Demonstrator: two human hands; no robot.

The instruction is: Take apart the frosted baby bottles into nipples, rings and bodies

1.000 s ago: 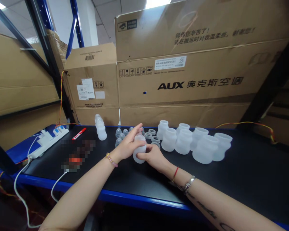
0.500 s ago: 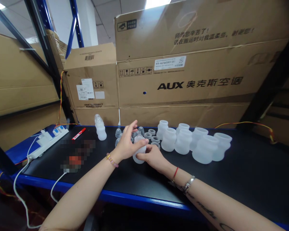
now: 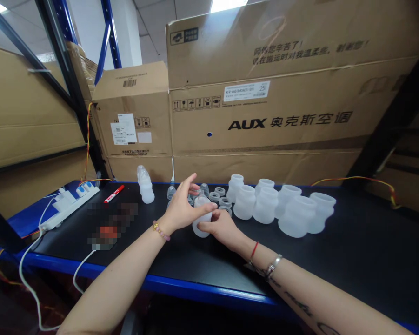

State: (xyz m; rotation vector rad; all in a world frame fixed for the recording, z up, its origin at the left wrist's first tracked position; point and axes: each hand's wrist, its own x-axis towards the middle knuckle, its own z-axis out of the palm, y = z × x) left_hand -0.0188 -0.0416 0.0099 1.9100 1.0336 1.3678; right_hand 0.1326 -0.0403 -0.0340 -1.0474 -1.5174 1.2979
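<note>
My right hand [image 3: 226, 228] is closed around the side of a frosted white baby bottle [image 3: 202, 227], which stands low over the black tabletop. My left hand [image 3: 183, 204] is at the bottle's upper left, its fingers stretched upward and apart while the thumb lies across the upper part. A clear piece shows at the bottle's top, partly hidden by that thumb. Behind my hands are several clear dome caps [image 3: 171, 192] and, to the right, several translucent rings [image 3: 219, 191]. My left hand covers some of the caps.
Several frosted bottles without tops [image 3: 297, 217] stand in a group on the right. One bottle with its clear top [image 3: 146, 186] is at the back left. A red marker [image 3: 114, 194], a blurred-out object [image 3: 109, 230] with a white cable, and a power strip [image 3: 71, 207] lie left. Cardboard [image 3: 265, 139] walls the back.
My left hand has shifted very slightly left, its fingers tilting a little. My right hand and the bottle look unmoved.
</note>
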